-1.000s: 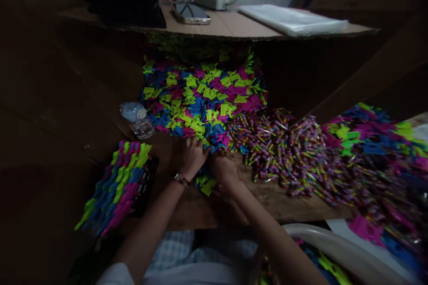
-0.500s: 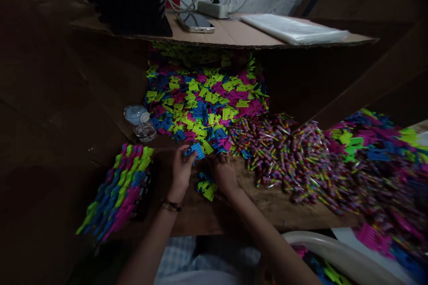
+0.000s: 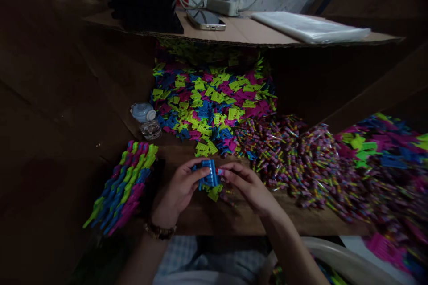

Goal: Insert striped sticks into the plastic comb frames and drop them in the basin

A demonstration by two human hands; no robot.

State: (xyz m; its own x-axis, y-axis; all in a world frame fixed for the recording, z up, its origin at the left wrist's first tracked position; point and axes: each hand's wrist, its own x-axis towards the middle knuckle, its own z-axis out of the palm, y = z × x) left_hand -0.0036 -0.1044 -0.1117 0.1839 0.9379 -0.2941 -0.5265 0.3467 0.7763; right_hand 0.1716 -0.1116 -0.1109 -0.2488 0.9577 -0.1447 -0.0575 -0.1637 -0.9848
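Note:
My left hand [image 3: 180, 189] is closed on a blue ribbed plastic piece [image 3: 210, 173], thumb across its front. At that piece's right edge, the fingertips of my right hand [image 3: 249, 187] pinch a small wrapped candy [image 3: 220, 172] with a red end. Whether the candy has entered the piece cannot be made out. Under the hands, a yellow-green plastic piece [image 3: 214, 192] lies on the wooden table [image 3: 247, 220], with a few small candies beside it. To the right spreads a heap of wrapped candies [image 3: 294, 160]; behind is a pile of blue, pink and yellow-green plastic pieces [image 3: 214, 98].
Rows of coloured pieces [image 3: 123, 187] stand at the left, near a clear bottle [image 3: 143, 113]. Above, a cardboard shelf [image 3: 234, 31] carries a phone [image 3: 205, 20], plastic bags [image 3: 310, 26] and a black stack [image 3: 140, 0]. A pale tub [image 3: 321, 247] sits at lower right.
My left hand has brought the blue piece down and nearer. My right hand has come from the table to its right edge, now pinching a candy. The view has shifted slightly.

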